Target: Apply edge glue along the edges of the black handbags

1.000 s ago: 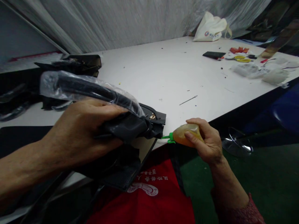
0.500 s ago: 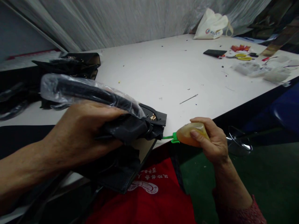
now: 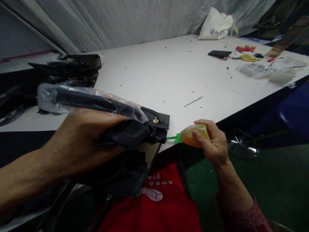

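Note:
A black handbag is held over the table's near edge, its handle wrapped in clear plastic. Round its upper part and the dark lining, my left hand is closed. A gold-coloured fitting shows near the bag's right end. My right hand grips a squeeze bottle of amber liquid, lying sideways. The bottle's thin green nozzle points left and meets the bag's edge; whether its tip goes inside I cannot tell.
More black bags are piled at the left. A thin metal tool lies on the white table. Farther right are yellow-handled scissors, a black flat piece, clear plastic bags and a cream cloth bag. A blue stool stands at right.
The view has shifted slightly, so most things sit a little farther left. Both hands keep their holds, and the nozzle stays at the bag's edge.

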Available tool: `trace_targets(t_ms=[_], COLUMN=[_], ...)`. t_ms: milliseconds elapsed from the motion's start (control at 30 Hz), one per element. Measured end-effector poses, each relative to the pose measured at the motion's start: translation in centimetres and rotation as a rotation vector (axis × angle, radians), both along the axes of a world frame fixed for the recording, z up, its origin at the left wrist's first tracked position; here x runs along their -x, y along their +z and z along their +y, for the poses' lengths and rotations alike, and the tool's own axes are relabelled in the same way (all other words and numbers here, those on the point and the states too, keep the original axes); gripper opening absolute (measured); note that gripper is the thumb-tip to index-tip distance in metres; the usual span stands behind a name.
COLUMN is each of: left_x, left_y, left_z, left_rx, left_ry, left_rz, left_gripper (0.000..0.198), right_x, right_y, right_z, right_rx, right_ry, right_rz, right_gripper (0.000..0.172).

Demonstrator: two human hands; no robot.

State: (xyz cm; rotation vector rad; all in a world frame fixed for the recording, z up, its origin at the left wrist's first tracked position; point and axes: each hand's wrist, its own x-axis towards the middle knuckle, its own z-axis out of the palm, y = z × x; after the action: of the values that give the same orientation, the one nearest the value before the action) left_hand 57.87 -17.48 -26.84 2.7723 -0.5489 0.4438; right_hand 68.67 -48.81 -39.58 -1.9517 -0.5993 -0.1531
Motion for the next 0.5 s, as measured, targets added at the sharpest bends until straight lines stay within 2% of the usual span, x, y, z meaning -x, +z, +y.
trace_targets(t_ms=[133, 333, 500], left_x=[-0.1, -0.3, -0.1], left_y=[-0.2, 0.2, 0.4], left_z=[0.1, -0.2, -0.4], left_rx=[0.021, -0.034, -0.002], left_ry=[-0.012, -0.02, -0.02], left_rz=[0.003, 0.005, -0.001], left_gripper=[0.016, 0.017, 0.017], right_x=[0.0, 0.4, 1.2], right_y=[-0.1, -0.2, 0.1], right_z=[-0.3, -0.3, 0.3], right_rx=[0.002, -0.092, -0.037], right_ry=[0.034, -0.082, 0.04], right_rz=[0.062, 0.032, -0.014], right_gripper=[0.026, 0.025, 0.027])
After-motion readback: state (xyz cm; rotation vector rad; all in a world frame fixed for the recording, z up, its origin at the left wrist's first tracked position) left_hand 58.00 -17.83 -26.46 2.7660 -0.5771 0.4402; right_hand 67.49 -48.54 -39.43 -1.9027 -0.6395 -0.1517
